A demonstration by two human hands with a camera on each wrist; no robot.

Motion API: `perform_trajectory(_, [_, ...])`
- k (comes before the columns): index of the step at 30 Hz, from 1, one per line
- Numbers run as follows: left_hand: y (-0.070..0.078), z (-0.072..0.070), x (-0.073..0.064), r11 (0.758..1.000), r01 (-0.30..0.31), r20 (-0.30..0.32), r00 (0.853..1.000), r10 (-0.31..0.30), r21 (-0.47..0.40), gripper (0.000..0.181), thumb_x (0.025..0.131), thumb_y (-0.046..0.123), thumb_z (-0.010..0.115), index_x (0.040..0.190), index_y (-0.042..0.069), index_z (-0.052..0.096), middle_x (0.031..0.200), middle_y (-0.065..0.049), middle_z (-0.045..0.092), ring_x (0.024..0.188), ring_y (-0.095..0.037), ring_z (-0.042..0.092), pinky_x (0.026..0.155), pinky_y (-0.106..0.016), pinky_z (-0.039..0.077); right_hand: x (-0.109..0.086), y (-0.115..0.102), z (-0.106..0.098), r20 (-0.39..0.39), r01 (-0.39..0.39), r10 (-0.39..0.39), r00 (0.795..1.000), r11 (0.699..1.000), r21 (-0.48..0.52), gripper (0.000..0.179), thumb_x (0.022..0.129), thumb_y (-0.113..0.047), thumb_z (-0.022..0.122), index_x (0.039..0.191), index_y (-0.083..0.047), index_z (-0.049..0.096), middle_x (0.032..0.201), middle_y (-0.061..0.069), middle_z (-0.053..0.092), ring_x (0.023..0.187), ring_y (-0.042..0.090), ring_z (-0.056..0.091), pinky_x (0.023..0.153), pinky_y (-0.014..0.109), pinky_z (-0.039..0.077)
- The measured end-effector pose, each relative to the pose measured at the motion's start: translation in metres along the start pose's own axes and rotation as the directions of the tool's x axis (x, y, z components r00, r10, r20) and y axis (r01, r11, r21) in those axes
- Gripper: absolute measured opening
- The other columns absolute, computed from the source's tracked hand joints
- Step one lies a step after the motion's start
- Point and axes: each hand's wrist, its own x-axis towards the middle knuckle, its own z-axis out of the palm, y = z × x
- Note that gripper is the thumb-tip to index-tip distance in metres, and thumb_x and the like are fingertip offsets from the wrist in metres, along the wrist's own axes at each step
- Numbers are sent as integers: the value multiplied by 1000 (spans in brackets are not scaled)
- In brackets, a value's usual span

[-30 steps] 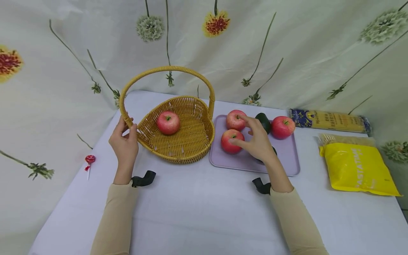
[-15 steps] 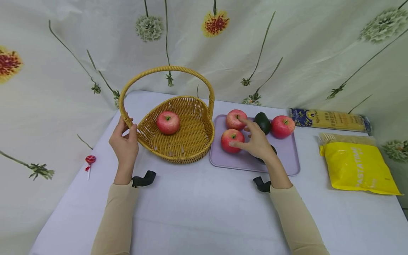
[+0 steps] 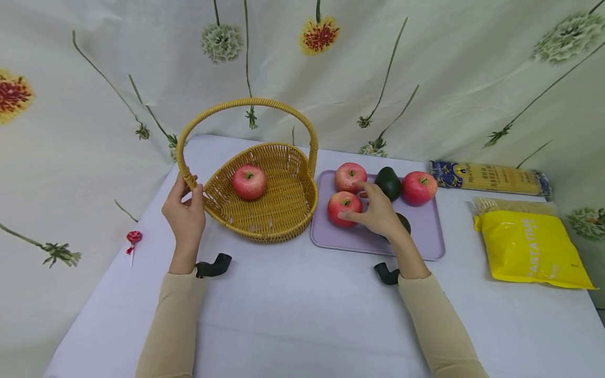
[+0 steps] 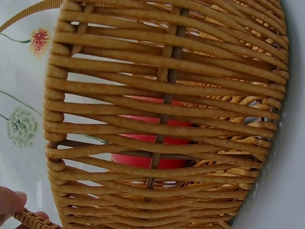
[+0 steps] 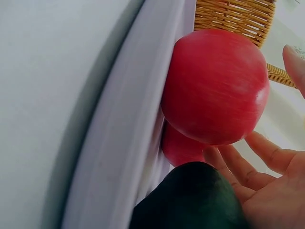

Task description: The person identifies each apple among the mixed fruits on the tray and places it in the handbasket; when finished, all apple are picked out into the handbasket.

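Note:
My left hand [image 3: 186,208] pinches the lower left end of the tan handle [image 3: 249,100] of a wicker basket [image 3: 269,210]. One red apple [image 3: 249,182] lies inside the basket; it shows through the weave in the left wrist view. On a lilac tray [image 3: 335,239], my right hand [image 3: 378,215] spreads around the front red apple [image 5: 217,88]. Its fingertips are at that apple's side, while the thumb stands off from it in the right wrist view. Behind sits a second apple [image 3: 350,174]. A dark green avocado [image 3: 388,182] lies beside it; another avocado [image 5: 190,200] is partly hidden under my right hand.
A third apple [image 3: 419,188] sits at the tray's right side. To the right lie a long pasta packet [image 3: 489,178] and a yellow bag [image 3: 534,249]. A red lollipop [image 3: 134,237] lies at the far left. A flowered cloth [image 3: 283,58] hangs behind the table.
My right hand has shifted slightly down and toward the front apple, its index finger leaving the rear apple's top and uncovering more of the rear avocado. The left hand and basket have stayed put.

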Motion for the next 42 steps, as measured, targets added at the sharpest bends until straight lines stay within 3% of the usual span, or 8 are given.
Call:
perform_trajectory(17, [0,0,-1,1000,15,1,1000,-15,0,43,97,12,58,139,20,56,121,-7,69,106,-15,63,78,-6,49,0,-4,7,16,-22,24,1000,994,-107,81,76,-35,82,139,-1,45,136,18,50,125,32,46,104,53,44])
perform_trajectory(42, [-1,0,-1,1000,5,-3,1000,-5,6,44,97,10,58,140,18,56,121,-9,69,106,-15,63,76,-4,46,1,-4,13,10,-51,54,999,985,-168,80,75,-33,83,140,-4,45,140,15,51,130,33,46,103,53,45])
